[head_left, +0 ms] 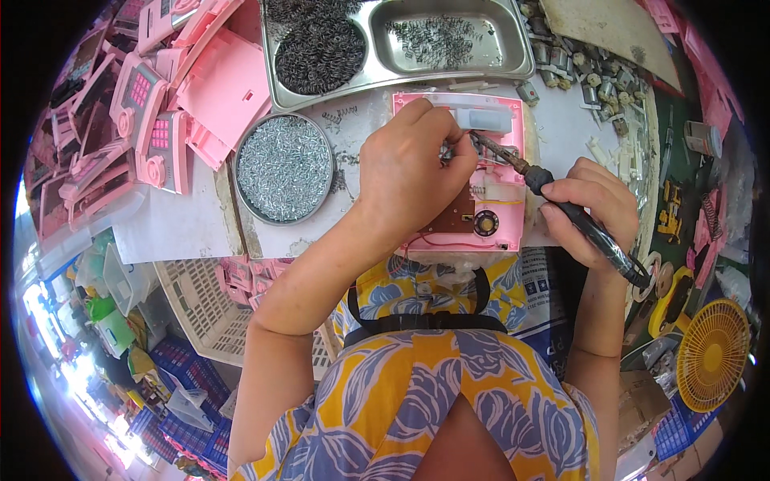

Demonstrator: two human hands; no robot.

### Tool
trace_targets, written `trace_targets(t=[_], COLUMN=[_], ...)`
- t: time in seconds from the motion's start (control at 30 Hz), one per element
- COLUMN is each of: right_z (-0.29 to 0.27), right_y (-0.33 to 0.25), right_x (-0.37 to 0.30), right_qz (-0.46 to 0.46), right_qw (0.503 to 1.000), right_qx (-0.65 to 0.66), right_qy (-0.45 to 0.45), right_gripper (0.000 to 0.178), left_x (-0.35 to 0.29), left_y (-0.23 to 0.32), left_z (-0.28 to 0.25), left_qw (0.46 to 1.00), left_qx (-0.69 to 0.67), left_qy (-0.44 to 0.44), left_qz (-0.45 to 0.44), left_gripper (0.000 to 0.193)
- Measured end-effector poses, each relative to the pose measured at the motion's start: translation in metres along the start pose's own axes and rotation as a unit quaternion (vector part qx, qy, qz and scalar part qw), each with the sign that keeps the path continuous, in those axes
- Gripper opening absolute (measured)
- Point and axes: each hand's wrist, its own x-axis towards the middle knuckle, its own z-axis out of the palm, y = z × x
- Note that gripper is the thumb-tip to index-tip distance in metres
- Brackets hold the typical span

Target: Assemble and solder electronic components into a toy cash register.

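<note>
A pink plastic housing [513,228] lies on the table in front of me, with a brown circuit board [441,218], a small round black speaker [486,223], thin wires and a clear plastic piece [489,120] inside it. My left hand [413,164] is over its left half, fingers pinched together. A bit of shiny metal shows at those fingertips, but I cannot make out what they hold. My right hand [593,204] grips the black handle of a soldering iron [579,218]. Its metal shaft points up and left, with the tip close to my left fingertips.
A round dish of small screws [284,168] stands left of the housing. Behind it is a steel tray [377,84] with dark springs. Pink casings [228,88] pile up at left, small metal motors [593,84] at back right. A yellow fan [712,355] is at lower right.
</note>
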Motion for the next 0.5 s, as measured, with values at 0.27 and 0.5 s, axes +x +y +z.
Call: trace_targets(t=[0.27,0.5], right_z=[-0.009,-0.02], right_y=[-0.004,-0.01], right_x=[-0.008,-0.021], right_qz=[0.007,0.019], right_qw=[1.0,1.0], right_qx=[0.0,0.003], right_qy=[-0.002,0.019], right_gripper=[0.027,0.027], left_x=[-0.001,-0.002], left_y=[-0.001,-0.002], left_z=[0.002,0.003], left_qw=[1.0,1.0], left_qx=[-0.004,0.001], left_qy=[0.006,0.009], left_qz=[0.001,0.002], left_gripper=[0.012,0.012])
